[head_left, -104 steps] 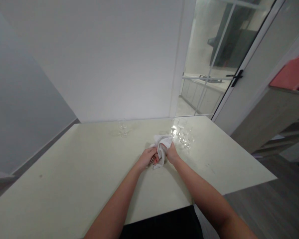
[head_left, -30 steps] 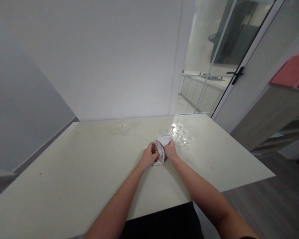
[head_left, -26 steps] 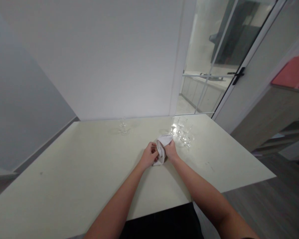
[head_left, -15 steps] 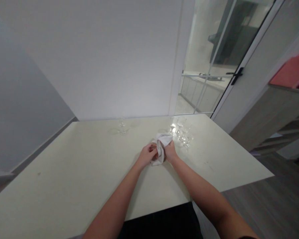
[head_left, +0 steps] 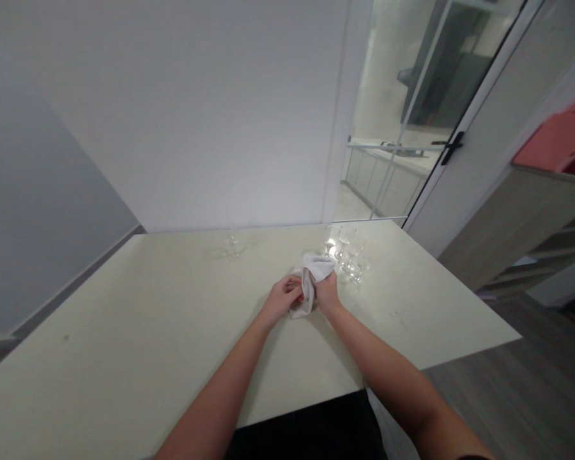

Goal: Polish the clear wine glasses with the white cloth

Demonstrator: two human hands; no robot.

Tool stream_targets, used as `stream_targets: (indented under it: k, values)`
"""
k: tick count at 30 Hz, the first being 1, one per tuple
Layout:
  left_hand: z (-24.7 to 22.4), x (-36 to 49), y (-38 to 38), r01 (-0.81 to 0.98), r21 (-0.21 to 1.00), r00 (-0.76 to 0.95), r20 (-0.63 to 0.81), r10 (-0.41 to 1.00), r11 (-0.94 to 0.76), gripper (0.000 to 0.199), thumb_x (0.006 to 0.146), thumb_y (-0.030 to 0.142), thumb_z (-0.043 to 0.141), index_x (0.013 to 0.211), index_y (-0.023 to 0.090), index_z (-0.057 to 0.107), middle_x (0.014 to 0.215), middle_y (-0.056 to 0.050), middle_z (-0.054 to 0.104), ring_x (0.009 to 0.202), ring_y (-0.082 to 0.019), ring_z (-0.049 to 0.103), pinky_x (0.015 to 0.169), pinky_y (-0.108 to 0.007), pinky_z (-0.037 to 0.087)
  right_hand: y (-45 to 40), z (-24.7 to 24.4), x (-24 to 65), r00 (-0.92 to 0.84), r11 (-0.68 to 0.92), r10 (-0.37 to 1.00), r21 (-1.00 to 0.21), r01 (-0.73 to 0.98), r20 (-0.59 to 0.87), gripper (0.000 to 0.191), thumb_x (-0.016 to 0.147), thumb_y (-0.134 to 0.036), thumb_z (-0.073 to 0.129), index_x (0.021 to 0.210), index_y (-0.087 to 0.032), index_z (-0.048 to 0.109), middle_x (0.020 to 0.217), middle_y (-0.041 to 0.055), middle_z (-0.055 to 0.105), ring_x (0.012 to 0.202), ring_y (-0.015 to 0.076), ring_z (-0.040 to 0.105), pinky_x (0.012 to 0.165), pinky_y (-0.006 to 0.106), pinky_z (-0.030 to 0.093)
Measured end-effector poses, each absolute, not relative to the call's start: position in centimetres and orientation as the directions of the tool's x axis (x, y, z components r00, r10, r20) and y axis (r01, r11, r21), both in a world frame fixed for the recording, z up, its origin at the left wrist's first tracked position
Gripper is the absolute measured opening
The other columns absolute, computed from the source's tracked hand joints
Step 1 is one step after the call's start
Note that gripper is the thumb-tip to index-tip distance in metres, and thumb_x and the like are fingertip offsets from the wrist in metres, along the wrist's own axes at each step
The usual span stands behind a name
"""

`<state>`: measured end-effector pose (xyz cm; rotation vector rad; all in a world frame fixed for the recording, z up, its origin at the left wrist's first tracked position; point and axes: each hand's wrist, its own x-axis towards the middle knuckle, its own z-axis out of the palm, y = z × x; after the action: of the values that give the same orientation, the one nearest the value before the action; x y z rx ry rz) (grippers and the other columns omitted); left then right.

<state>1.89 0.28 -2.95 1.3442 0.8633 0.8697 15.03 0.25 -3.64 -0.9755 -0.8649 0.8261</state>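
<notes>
On the left of the pale table [head_left: 148,319], a small dark spot [head_left: 66,337]; farther back, near the wall [head_left: 220,115], a lone clear glass [head_left: 232,243], well apart from both hands, with nothing visible inside.

Then the left hand [head_left: 282,296]: fingers bent inward against the left side of a white cloth, with a reddish patch [head_left: 300,298] beside the fingertips; cannot tell whether closed on something solid or only resting against fabric. Best to press lightly here, steadying without squeezing, in case of anything brittle within the folds.

Between the hands, near the middle of the table, the white cloth [head_left: 307,295], bunched, with a loose upper flap [head_left: 320,265]. Better to work in small, even turns and gather that flap in, clear of nearby glass.

Next, the right hand [head_left: 326,292], pinching the cloth from the right. Worth holding the knuckles close, away from the cluster of clear glasses [head_left: 347,255] just behind: several, seemingly stemmed, too transparent for a sure count, with no contents showing.

Beyond, a glazed door [head_left: 393,108]; at far right, a pink container [head_left: 549,144] atop a wooden shelf unit [head_left: 517,198], contents hidden.
</notes>
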Motion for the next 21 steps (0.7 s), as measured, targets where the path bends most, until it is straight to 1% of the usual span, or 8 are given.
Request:
stream_targets:
  k: [2,3,5,7,9,11,16,21]
  values:
    - [-3.2,2.1,0.3,0.001,0.997,0.385,0.067,0.921,-0.073,0.028,0.067,0.03,0.067,0.088,0.016,0.055,0.063,0.003,0.057,0.053,-0.007,0.053,0.05,-0.017,0.038,0.2,-3.5,15.0,0.438,0.338,0.868,-0.925,-0.174,0.235,0.031,0.066,-0.035,0.069,0.089,-0.015,0.061,0.087,0.0048,0.068,0.071,0.0147,0.059,0.065,0.026,0.048]
    - [-3.3,2.2,0.3,0.004,0.997,0.385,0.07,0.92,-0.078,0.027,0.067,0.029,0.067,0.087,0.016,0.055,0.061,0.004,0.056,0.051,-0.007,0.051,0.049,-0.017,0.037,0.3,-3.5,15.0,0.428,0.327,0.875,-0.927,-0.183,0.224,0.031,0.065,-0.035,0.069,0.088,-0.015,0.061,0.086,0.0048,0.067,0.071,0.0147,0.059,0.064,0.026,0.048]
    - [-3.3,2.2,0.1,-0.038,0.999,0.423,-0.005,0.906,0.023,0.022,0.07,0.031,0.063,0.083,0.017,0.053,0.056,0.005,0.052,0.044,-0.006,0.046,0.044,-0.017,0.034,0.3,-3.5,15.0,0.387,0.302,0.899,-0.93,-0.212,0.204,0.033,0.064,-0.035,0.069,0.089,-0.015,0.06,0.083,0.0043,0.067,0.068,0.0143,0.058,0.062,0.026,0.048]
    - [-3.2,2.0,-0.1,-0.126,0.974,0.501,-0.104,0.859,0.191,0.022,0.075,0.037,0.059,0.079,0.017,0.049,0.052,0.007,0.047,0.04,-0.005,0.042,0.041,-0.017,0.032,0.2,-3.5,14.9,0.347,0.313,0.911,-0.922,-0.228,0.224,0.035,0.063,-0.035,0.07,0.09,-0.015,0.06,0.083,0.0043,0.067,0.067,0.0142,0.058,0.061,0.026,0.048]
    - [-3.1,1.8,-0.3,-0.201,0.931,0.575,-0.141,0.806,0.306,0.026,0.077,0.041,0.059,0.077,0.018,0.047,0.051,0.007,0.044,0.039,-0.005,0.041,0.041,-0.017,0.034,0.2,-3.6,14.8,0.332,0.357,0.904,-0.904,-0.234,0.27,0.035,0.062,-0.034,0.071,0.089,-0.016,0.06,0.084,0.0042,0.066,0.068,0.0141,0.058,0.064,0.026,0.049]
    - [-2.9,1.6,-0.3,-0.231,0.907,0.608,-0.146,0.78,0.351,0.028,0.076,0.042,0.061,0.077,0.018,0.047,0.052,0.007,0.043,0.04,-0.005,0.041,0.041,-0.017,0.035,0.1,-3.7,14.7,0.338,0.387,0.893,-0.891,-0.237,0.298,0.032,0.063,-0.034,0.07,0.088,-0.016,0.06,0.083,0.0035,0.066,0.068,0.0135,0.057,0.065,0.026,0.049]
    - [-2.7,1.5,-0.1,-0.25,0.899,0.595,-0.151,0.789,0.36,0.031,0.076,0.045,0.062,0.078,0.017,0.048,0.053,0.007,0.043,0.041,-0.005,0.042,0.041,-0.017,0.037,0.2,-4.0,14.7,0.385,0.319,0.892,-0.934,-0.163,0.237,0.029,0.071,-0.043,0.062,0.081,-0.016,0.061,0.073,0.0018,0.064,0.063,0.0133,0.055,0.059,0.025,0.046]
    - [-2.3,1.5,-0.1,-0.217,0.927,0.559,-0.139,0.817,0.306,0.033,0.075,0.047,0.062,0.082,0.018,0.05,0.054,0.007,0.044,0.041,-0.005,0.04,0.042,-0.017,0.037,0.6,-3.8,15.1,0.514,0.284,0.836,-0.954,-0.1,0.195,0.039,0.078,-0.054,0.05,0.083,-0.016,0.061,0.077,0.0023,0.065,0.071,0.015,0.058,0.067,0.026,0.045]
